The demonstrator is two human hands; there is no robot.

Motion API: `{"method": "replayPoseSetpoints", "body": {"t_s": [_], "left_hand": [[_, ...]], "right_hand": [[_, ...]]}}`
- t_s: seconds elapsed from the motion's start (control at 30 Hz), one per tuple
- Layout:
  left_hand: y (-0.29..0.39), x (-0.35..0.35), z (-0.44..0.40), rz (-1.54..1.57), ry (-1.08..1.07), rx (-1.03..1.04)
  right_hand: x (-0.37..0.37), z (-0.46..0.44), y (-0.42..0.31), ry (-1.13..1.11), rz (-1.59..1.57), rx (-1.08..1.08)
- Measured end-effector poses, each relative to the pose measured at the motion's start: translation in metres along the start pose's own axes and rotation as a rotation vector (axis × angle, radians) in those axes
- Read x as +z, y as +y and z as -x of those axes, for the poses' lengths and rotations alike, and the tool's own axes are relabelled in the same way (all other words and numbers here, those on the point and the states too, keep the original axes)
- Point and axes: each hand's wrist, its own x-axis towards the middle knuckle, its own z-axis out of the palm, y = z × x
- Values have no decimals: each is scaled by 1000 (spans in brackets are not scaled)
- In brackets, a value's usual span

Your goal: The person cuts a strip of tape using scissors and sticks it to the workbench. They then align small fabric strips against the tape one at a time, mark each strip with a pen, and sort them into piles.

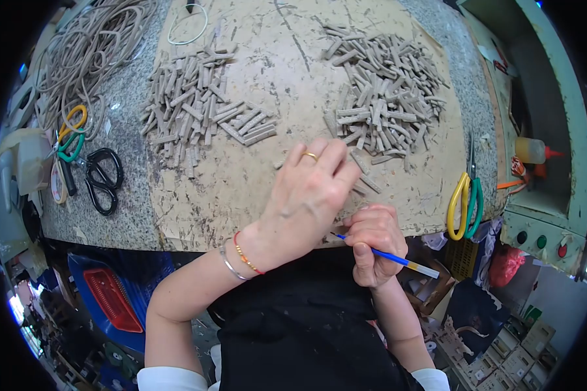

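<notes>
My right hand [375,244] is closed around a blue pen [390,255], whose clear end sticks out to the lower right and whose dark tip points left, under my left hand. My left hand [310,195] reaches over the worn board [209,225] with fingers curled downward; the fingertips are hidden, so what they pinch cannot be made out. Just beyond it lie a few loose short grey-brown strips [370,182]. A large pile of such strips [388,98] sits at the far right, and another pile [189,98] at the left.
Coiled cord [98,49] lies at the far left. Near it are black-handled scissors [103,182] and scissors with orange and green handles [72,140]. Yellow-and-green scissors [464,207] rest at the right edge. A red-tipped bottle [530,150] stands in the green machine frame [548,225].
</notes>
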Motion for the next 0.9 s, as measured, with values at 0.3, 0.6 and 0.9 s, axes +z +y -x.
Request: {"method": "replayPoseSetpoints", "body": {"t_s": [0.3,0.6,0.9], "left_hand": [[-2,-26,41,-2,-23,-83],[-3,-23,48,176,44,-152],[4,-24,49,194,75,-199]], "right_hand": [[0,0,0,12,-13,1],[7,-2,1,42,-16,42],[9,-2,-2,-43,26,91]]}}
